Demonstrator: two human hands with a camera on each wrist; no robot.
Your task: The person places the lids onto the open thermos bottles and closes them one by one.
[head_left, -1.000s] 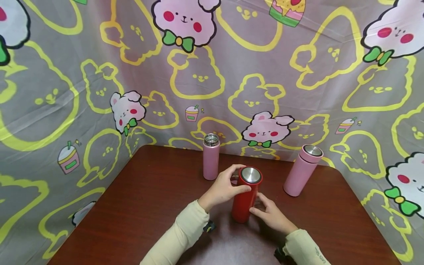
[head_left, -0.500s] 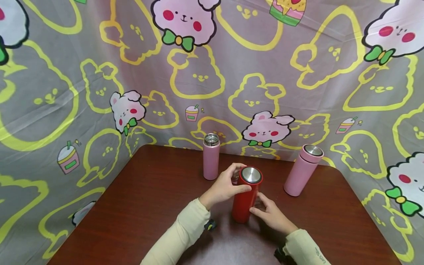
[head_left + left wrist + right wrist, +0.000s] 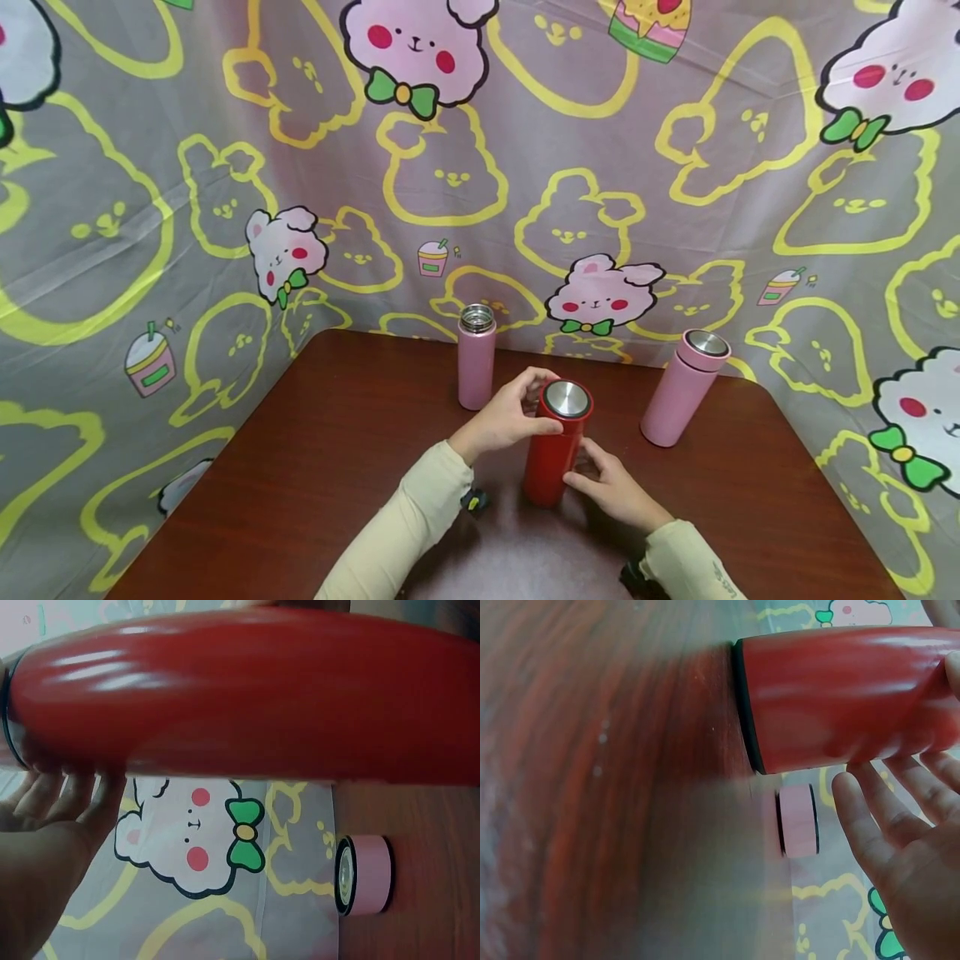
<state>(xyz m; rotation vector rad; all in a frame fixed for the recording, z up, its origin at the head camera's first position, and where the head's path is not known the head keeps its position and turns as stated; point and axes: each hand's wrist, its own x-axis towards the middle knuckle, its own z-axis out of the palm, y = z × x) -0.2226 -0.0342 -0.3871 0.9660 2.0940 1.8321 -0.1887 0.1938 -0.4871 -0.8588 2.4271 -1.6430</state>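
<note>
A red vacuum flask (image 3: 546, 471) stands upright on the table, its lid (image 3: 567, 399) topped by a silver disc. My left hand (image 3: 506, 421) grips around that lid, thumb in front and fingers behind. Lower down, my right hand (image 3: 617, 492) holds the flask's body from the right; in the right wrist view its fingers (image 3: 904, 802) lie along the red side. Behind the flask sits a loose pink lid (image 3: 371, 874), hidden in the head view.
An uncapped pink flask (image 3: 476, 367) with a bare steel neck stands at the back, left of the red one. A capped pink flask (image 3: 678, 396) stands at the right. The brown table (image 3: 315, 467) ends at a cartoon-print cloth (image 3: 480, 183).
My left thumb has slid slightly left across the red lid, and a seam beneath the lid is now visible. The right hand and the pink flasks stay put.
</note>
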